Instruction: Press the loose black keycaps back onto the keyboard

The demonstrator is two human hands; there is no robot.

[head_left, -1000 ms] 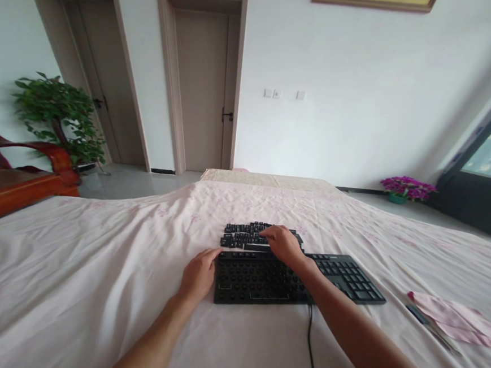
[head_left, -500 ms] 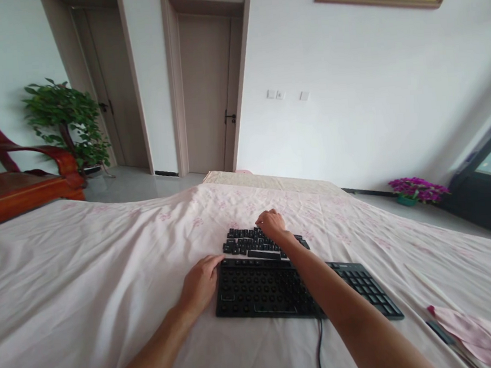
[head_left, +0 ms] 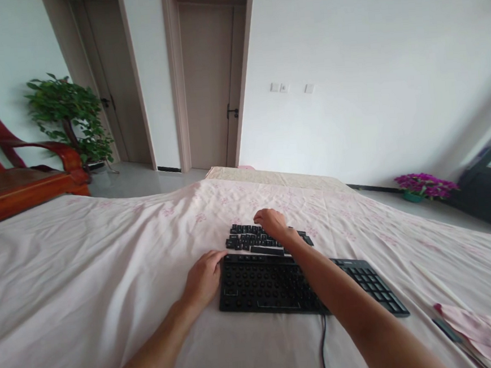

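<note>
A black keyboard (head_left: pixel 262 283) lies on a pale floral cloth; the main key area is stripped of its caps, while the number pad at right has its keys. My left hand (head_left: pixel 202 278) grips the keyboard's upper left corner, its fingertips on the edge. Beyond the keyboard, loose black keycaps (head_left: pixel 244 241) lie in rows, with a long space bar cap (head_left: pixel 266 251) nearest it. My right hand (head_left: pixel 271 224) reaches across the keyboard to the far row of keycaps. Its fingers are curled together and pointed down; whatever is between them is hidden. My right forearm covers part of the keyboard.
A black cable (head_left: pixel 324 345) runs from the keyboard toward me. At right lie a pink cloth (head_left: pixel 486 324) and a dark flat object (head_left: pixel 447 330). Beyond the cloth-covered surface (head_left: pixel 118 245) stand a wooden chair (head_left: pixel 26 161), a green plant (head_left: pixel 68 118) and purple flowers (head_left: pixel 426 184).
The view has tilted slightly down and shifted, so the scene sits a little differently. My right hand stays over the far keycaps with a slight shift; my left hand stays at the keyboard's corner.
</note>
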